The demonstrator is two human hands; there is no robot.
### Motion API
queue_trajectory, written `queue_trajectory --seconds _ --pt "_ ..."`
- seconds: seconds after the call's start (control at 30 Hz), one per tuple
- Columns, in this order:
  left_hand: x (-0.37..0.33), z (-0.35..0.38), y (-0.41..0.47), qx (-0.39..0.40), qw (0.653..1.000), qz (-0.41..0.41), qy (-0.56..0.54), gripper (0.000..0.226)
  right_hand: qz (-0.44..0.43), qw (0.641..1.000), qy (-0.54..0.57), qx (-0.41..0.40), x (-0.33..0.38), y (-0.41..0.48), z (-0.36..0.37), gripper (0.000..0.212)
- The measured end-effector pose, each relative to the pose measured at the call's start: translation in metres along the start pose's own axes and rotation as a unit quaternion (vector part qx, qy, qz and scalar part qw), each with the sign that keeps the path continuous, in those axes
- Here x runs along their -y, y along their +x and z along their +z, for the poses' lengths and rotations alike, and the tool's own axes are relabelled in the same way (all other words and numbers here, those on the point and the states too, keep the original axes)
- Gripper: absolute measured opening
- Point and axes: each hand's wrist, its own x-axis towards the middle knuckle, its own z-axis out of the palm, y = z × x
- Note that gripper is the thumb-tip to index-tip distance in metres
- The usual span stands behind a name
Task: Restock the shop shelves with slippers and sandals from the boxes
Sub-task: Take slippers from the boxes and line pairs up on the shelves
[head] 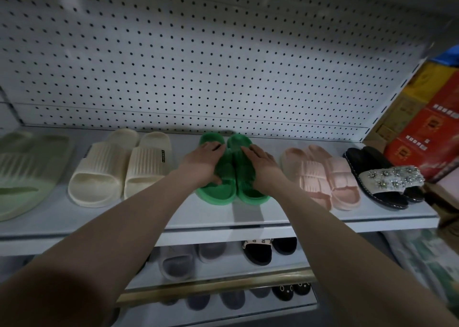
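Note:
A pair of green slippers (229, 195) lies side by side on the white top shelf (223, 215), toes toward me. My left hand (202, 164) rests on the left slipper's strap, fingers stretched toward its heel and thumb down by the toe opening. My right hand (260, 166) lies flat over the right slipper's strap in the same way. The hands hide most of both straps.
Along the same shelf lie pale green slippers (22, 172), cream slippers (119, 168), pink slippers (323, 175) and black jewelled sandals (387, 180). A pegboard back wall (198, 66) rises behind. Red and yellow boxes (427, 128) stand at the right. Lower shelves (223, 272) hold more slippers.

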Motion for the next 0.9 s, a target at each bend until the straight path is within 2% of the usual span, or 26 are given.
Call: queue_trajectory --seconds 0.73,0.9 --pt "0.005 0.000 0.005 0.000 1.000 -0.002 0.006 0.105 0.019 0.998 0.039 -0.042 -0.005 0.003 0.012 0.079" --pt "0.007 0.000 0.004 0.005 1.000 0.012 -0.023 0.105 0.034 0.998 0.045 -0.037 0.001 -0.001 0.014 0.081"
